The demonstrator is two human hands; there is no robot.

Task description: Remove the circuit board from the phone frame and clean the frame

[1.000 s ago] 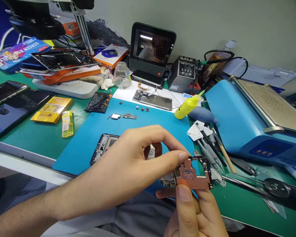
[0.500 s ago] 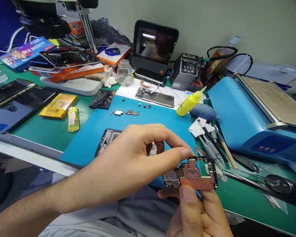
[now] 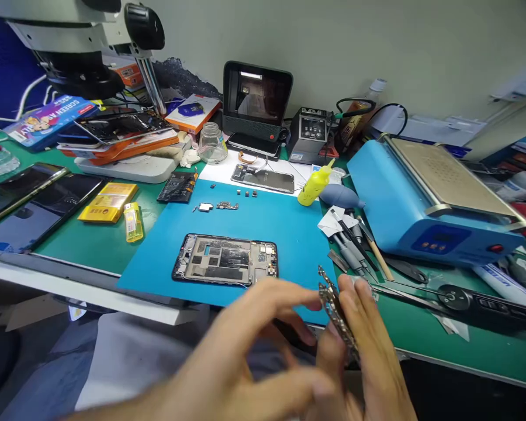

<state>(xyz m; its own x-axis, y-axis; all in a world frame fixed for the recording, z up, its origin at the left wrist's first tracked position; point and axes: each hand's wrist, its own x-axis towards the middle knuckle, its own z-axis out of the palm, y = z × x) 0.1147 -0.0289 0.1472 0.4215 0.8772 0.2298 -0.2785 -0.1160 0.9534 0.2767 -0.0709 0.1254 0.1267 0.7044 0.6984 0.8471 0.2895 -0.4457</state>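
Observation:
A phone circuit board [image 3: 336, 313] is turned nearly edge-on at the lower right, pinched between the thumb and fingers of my right hand [image 3: 372, 356]. My left hand [image 3: 249, 351], partly blurred, reaches in from the left with thumb and fingers apart. Its index fingertip meets the board's left edge, or comes very close to it. Beyond my hands an opened phone frame [image 3: 225, 260] lies on the blue mat [image 3: 153, 257]. Small boards [image 3: 227, 205], a metal-looking part [image 3: 205, 207] and several tiny parts [image 3: 246, 193] sit farther back on the mat.
Behind are a phone back cover [image 3: 267, 179], a glass jar [image 3: 213, 143] and a yellow bottle [image 3: 314, 186]. Tools [image 3: 353, 245] lie right, beside a blue heating plate [image 3: 421, 199]. A microscope [image 3: 83, 52] overhangs the left; a lighter [image 3: 134, 222] and phones [image 3: 48, 210] lie below it.
The board has turned from face-up to nearly edge-on in my right hand. My left hand has moved down and its thumb has come away from the board. The phone frame is now uncovered.

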